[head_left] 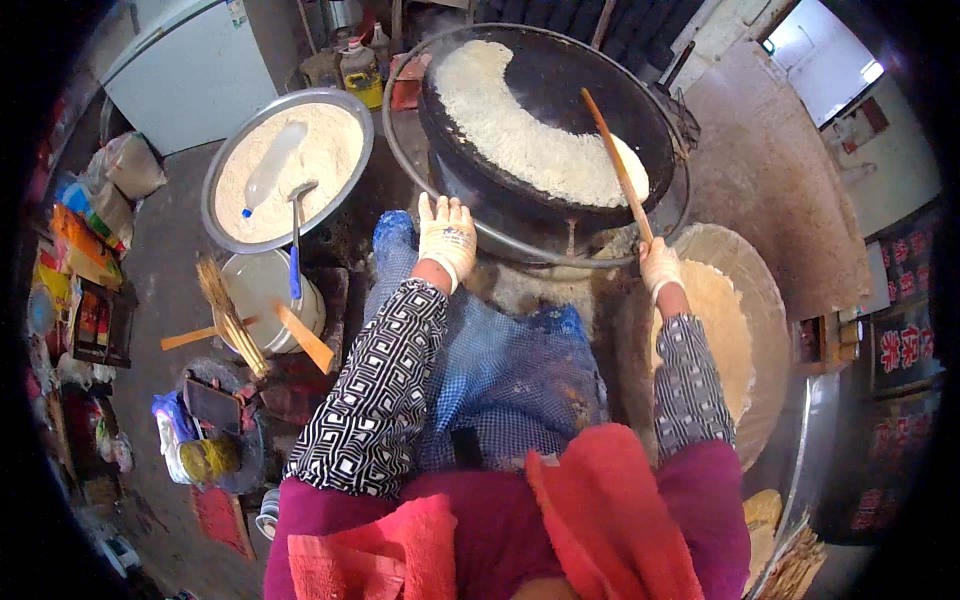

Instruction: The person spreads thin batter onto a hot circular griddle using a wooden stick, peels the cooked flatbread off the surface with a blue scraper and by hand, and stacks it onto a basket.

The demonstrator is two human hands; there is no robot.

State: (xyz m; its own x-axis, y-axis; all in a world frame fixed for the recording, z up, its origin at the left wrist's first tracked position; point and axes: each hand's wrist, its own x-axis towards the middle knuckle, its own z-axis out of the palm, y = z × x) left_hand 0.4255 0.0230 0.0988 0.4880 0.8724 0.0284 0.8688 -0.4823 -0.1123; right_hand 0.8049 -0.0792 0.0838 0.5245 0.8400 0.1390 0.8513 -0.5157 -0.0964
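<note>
Both gloved hands reach forward
Left hand (pixel 447 237) lies flat, fingers spread — right hand (pixel 659 267) is fisted, forearm raised.

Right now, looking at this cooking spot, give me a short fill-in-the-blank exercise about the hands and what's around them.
1. The right hand holds a long wooden ____ that reaches onto the griddle.
2. The left hand rests, fingers spread, on the griddle's metal ____.
3. The batter on the griddle is ____ in colour.
4. A clear plastic ____ lies in the flour basin.

Missing words: stick; rim; white; bottle
</note>
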